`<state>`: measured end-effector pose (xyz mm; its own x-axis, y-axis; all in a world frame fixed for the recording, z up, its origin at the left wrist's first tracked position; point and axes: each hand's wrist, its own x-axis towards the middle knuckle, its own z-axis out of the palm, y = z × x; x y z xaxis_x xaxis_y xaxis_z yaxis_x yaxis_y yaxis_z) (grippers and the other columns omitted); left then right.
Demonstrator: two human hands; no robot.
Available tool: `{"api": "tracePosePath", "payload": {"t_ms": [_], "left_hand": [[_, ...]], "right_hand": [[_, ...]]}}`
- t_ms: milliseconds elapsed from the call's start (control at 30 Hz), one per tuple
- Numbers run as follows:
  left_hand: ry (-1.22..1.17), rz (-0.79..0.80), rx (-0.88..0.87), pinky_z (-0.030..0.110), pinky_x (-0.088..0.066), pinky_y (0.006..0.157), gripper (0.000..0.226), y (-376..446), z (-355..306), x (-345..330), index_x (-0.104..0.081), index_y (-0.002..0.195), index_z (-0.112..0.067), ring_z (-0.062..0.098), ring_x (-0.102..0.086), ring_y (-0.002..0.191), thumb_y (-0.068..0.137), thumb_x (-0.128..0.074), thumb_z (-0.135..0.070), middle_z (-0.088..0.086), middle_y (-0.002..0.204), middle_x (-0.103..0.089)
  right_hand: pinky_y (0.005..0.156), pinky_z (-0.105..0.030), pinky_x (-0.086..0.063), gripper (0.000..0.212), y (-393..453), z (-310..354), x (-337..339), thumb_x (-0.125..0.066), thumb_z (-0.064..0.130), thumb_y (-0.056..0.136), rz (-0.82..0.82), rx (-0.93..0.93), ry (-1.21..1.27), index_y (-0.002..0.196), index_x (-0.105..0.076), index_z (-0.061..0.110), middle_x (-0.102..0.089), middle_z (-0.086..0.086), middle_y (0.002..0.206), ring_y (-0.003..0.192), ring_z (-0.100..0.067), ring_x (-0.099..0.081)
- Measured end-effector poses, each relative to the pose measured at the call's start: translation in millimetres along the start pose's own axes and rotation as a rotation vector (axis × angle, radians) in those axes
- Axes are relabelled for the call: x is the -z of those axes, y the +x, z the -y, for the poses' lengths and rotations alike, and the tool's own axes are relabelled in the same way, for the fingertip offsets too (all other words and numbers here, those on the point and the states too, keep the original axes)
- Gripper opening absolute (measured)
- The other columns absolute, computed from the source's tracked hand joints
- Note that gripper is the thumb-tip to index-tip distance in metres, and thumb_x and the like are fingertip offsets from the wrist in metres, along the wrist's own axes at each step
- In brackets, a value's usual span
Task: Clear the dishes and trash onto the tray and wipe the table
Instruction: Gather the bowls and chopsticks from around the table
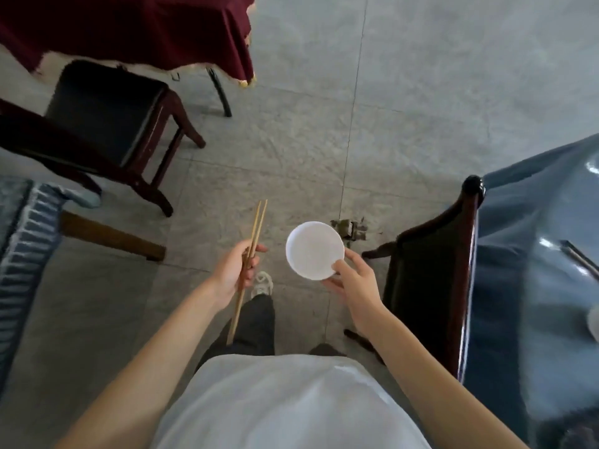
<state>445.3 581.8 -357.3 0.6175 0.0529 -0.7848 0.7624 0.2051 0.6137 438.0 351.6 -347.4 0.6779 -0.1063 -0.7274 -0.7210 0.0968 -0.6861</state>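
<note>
Wooden chopsticks (251,254) pinched in the left hand (234,273), tips pointing fwd over the floor (324,140). Right hand (353,280) grips a small white dish (314,250) by its rim w/ thumb on top. Blue-covered bench (531,254) off to the right, dark chair (434,286) just beside it.

Two chopsticks (251,254), one white dish (312,249), two chairs (107,124), two hands (231,270)

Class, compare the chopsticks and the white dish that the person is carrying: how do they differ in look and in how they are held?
The chopsticks are thin tan sticks; the white dish is round and shallow. The chopsticks sit in the left hand, gripped mid-length and pointing away; the dish is pinched at its rim by the right hand, roughly level. Both are held above the floor.
</note>
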Motion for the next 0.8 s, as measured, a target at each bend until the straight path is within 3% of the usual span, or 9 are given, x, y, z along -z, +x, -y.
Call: {"api": "tracePosePath", "payload": {"t_ms": [167,367,600,800], "left_hand": [[0.195,0.147,-0.014,0.022,-0.028,0.045,0.033,68.1,-100.8,-14.7,-0.068,0.107,-0.015,0.007,-0.038,0.05,0.103,-0.039,-0.029,-0.007,0.062,-0.046],[0.409,0.34,-0.088,0.022,-0.031,0.045,0.03,139.8,-212.8,-90.1,-0.07,0.107,-0.015,0.007,-0.043,0.05,0.105,-0.041,-0.023,-0.004,0.068,-0.051],[0.644,0.52,-0.119,0.017,-0.038,0.044,0.026,227.0,-296.6,-202.8,-0.069,0.113,-0.016,0.006,-0.048,0.057,0.106,-0.045,-0.021,-0.002,0.078,-0.056],[0.839,0.688,-0.116,0.017,-0.042,0.049,0.025,268.1,-348.0,-302.4,-0.068,0.12,-0.015,0.007,-0.051,0.064,0.105,-0.05,-0.022,-0.002,0.085,-0.059]], "right_hand": [[0.077,-0.031,-0.062,0.042,49.4,58.7,-18.4,-0.06,0.012,0.095,-0.16,0.016,0.158,0.135,-0.063,0.024,-0.072,-0.011,0.12,0.094,-0.021,-0.076],[0.08,-0.03,-0.062,0.037,90.0,124.3,-13.8,-0.06,0.009,0.096,-0.316,0.042,0.409,0.13,-0.066,0.021,-0.072,-0.01,0.118,0.107,-0.027,-0.073],[0.079,-0.03,-0.062,0.035,173.9,188.1,20.4,-0.063,0.01,0.095,-0.473,0.076,0.638,0.127,-0.068,0.023,-0.071,-0.011,0.121,0.106,-0.026,-0.074],[0.082,-0.03,-0.062,0.045,214.6,241.9,61.6,-0.06,0.009,0.097,-0.587,0.081,0.761,0.14,-0.06,0.02,-0.07,-0.011,0.123,0.103,-0.023,-0.073]]}}
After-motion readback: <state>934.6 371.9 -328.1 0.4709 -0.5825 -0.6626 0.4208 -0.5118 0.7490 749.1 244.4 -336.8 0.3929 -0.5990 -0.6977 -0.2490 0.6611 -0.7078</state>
